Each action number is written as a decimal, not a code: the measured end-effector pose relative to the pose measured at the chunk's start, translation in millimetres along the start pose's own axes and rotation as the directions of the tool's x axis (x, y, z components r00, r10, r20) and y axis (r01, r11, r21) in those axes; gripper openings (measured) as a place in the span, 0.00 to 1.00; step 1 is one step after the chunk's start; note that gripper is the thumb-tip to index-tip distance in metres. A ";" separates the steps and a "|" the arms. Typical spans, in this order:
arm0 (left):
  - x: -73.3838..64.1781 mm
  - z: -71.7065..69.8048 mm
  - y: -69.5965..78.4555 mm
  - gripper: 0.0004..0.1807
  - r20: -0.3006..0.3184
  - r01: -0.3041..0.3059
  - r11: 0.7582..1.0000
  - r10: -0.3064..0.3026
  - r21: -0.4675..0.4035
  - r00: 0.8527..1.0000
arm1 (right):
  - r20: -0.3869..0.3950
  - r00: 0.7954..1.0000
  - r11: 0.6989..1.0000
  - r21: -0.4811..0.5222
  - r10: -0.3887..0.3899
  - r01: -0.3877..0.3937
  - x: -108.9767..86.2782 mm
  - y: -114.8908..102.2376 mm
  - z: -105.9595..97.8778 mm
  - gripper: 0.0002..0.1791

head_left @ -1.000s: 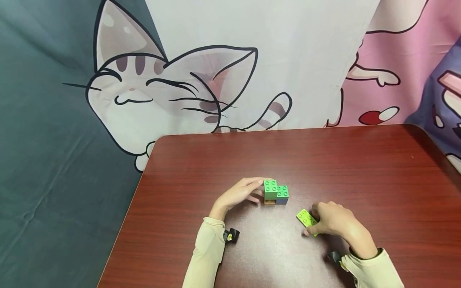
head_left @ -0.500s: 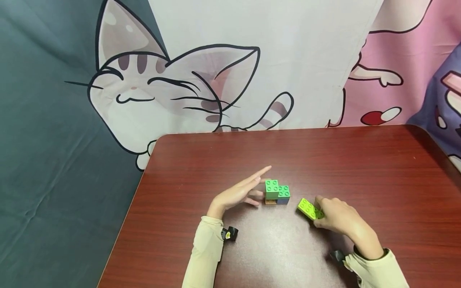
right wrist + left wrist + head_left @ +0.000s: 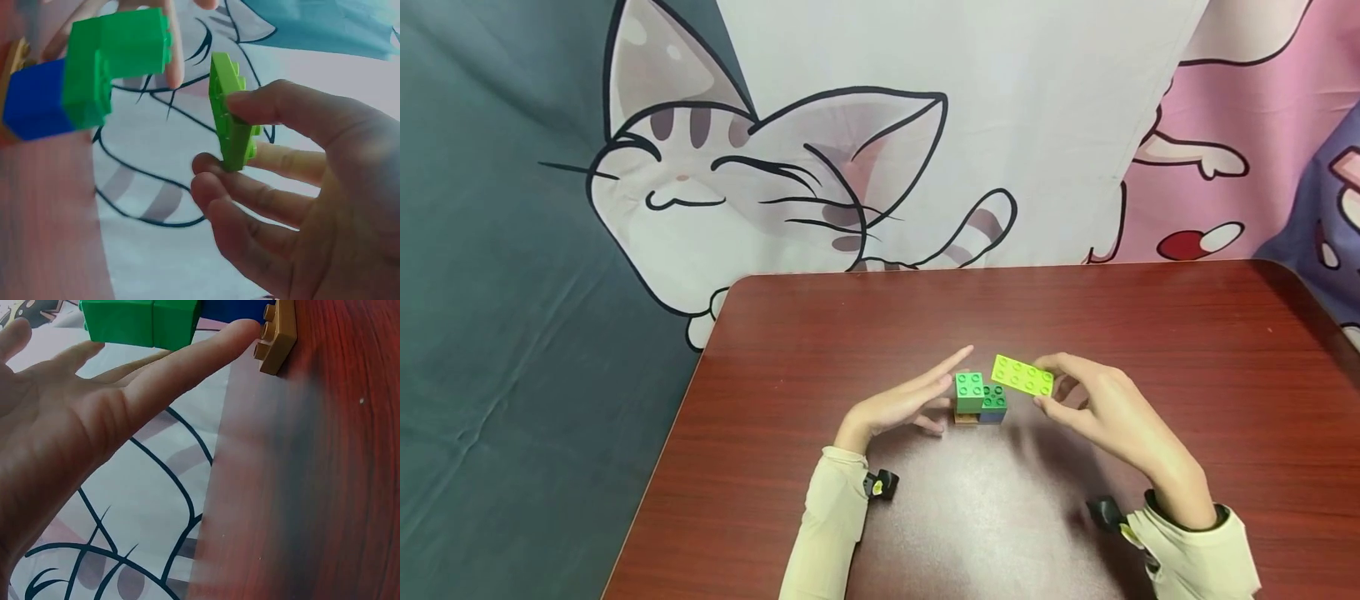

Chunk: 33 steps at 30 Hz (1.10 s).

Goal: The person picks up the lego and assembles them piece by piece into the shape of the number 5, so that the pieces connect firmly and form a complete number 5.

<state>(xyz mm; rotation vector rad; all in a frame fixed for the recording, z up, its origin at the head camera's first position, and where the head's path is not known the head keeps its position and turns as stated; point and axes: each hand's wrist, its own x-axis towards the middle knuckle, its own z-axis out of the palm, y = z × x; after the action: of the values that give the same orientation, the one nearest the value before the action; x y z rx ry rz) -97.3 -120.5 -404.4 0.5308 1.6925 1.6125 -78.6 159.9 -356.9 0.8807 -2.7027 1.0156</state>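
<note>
A small stack of toy building bricks [image 3: 969,393] stands on the table. Green bricks [image 3: 119,47] form its top, with a blue brick [image 3: 39,100] under them and an orange-brown brick [image 3: 280,339] at the base. My left hand [image 3: 895,410] is beside the stack on its left, fingers extended; whether they touch it I cannot tell. In my right hand [image 3: 1108,408] a lime-green brick [image 3: 1022,375] is pinched at one end between thumb and fingers. That brick is held in the air, just right of the stack and slightly above it, studs facing up.
The reddish-brown wooden table [image 3: 820,325] reaches back to a printed cloth backdrop [image 3: 1037,108] with a cartoon cat. Both wrists carry a small black camera [image 3: 882,484] below the sleeve cuff.
My right hand has lifted the lime-green brick off the table and carried it up and left towards the stack. My left fingers have straightened out; the stack stays in place.
</note>
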 end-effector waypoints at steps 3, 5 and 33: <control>0.9 1.9 0.1 0.26 0.011 0.018 1.000 -0.017 -0.007 1.000 | -0.036 0.999 0.999 0.034 -0.028 0.029 6.2 -2.1 2.9 0.19; 1.3 3.2 0.5 0.27 0.009 0.025 0.999 -0.025 -0.029 1.000 | -0.048 0.998 0.998 0.047 -0.041 0.043 9.5 -2.8 5.3 0.19; 7.6 1.3 -3.1 0.25 -0.029 -0.065 0.998 0.065 0.022 0.997 | -0.011 0.991 0.985 0.109 -0.131 0.131 20.7 3.9 33.7 0.20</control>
<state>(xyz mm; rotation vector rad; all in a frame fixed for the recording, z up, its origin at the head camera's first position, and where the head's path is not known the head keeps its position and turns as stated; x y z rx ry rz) -100.6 -114.5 -409.1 0.5805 1.7322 1.6576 -94.9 130.9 -378.6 1.0586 -2.5673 1.1437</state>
